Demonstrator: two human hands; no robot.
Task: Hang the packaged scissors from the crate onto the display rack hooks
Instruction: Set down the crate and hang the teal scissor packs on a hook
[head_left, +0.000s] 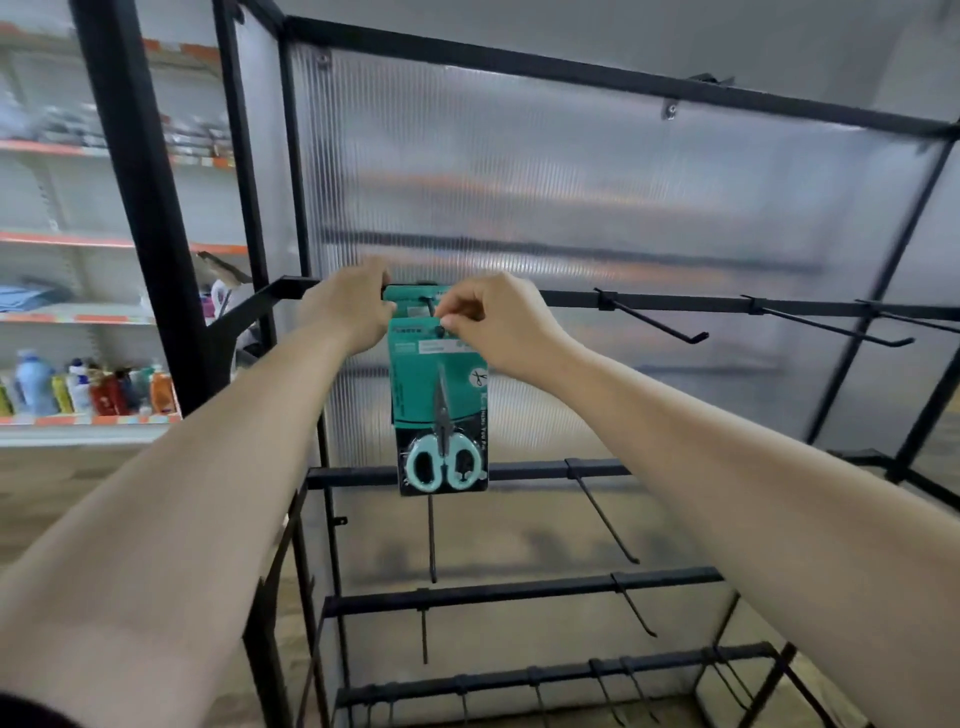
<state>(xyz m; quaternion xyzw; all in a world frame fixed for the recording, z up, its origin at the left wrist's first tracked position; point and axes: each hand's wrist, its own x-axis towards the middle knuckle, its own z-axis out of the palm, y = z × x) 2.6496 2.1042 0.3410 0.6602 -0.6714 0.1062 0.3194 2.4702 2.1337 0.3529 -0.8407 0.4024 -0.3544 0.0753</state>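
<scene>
Orange-edged store shelves (78, 239) stand at left, coloured bottles (83, 389) lined on a lower one.

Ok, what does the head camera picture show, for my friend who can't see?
The left hand and right hand hold the top of a teal pack of scissors at a hook on a black display rack. Bare hooks stick out to the right; bottles line a shelf far left.
</scene>
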